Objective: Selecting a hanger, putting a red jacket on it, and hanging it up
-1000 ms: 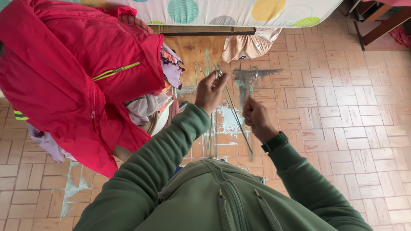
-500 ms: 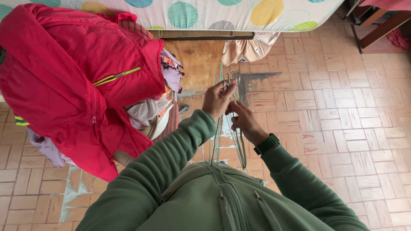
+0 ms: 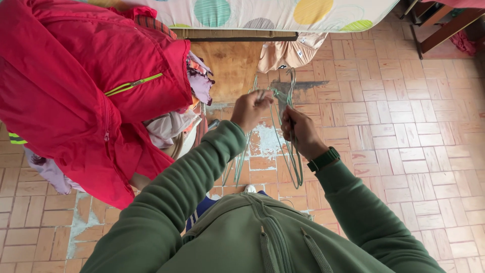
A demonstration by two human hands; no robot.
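Overhead, looking down past green ribbed sleeves and a zipped green hoodie front. Left hand (image 3: 250, 110) raised in front of the chest, grip pinched shut on the hook ends of a bundle of thin wire hangers (image 3: 241, 151), pale green, hanging down in long narrow loops toward the floor. Right hand (image 3: 299, 130) just beside, well closed around a second set of green wire hangers (image 3: 292, 156), rounded lower bend dangling below the wrist, hooks poking up above the fingers. Both sets close together, wires crossing between the hands; exact count impossible to tell. Dark green watch (image 3: 324, 158) on the right wrist, matte band.

To the left, large red jacket (image 3: 86, 96), smooth woven shell, lime zip running diagonally, draped over a heap of mixed clothes (image 3: 174, 126), purple and pale fabrics bunched beneath. Parquet floor (image 3: 404, 141), small reddish wood blocks, worn pale patch under the hangers. Top edge: mattress (image 3: 262, 12) in white cover with big coloured dots, wooden frame below, beige garment (image 3: 293, 53) hanging off it.
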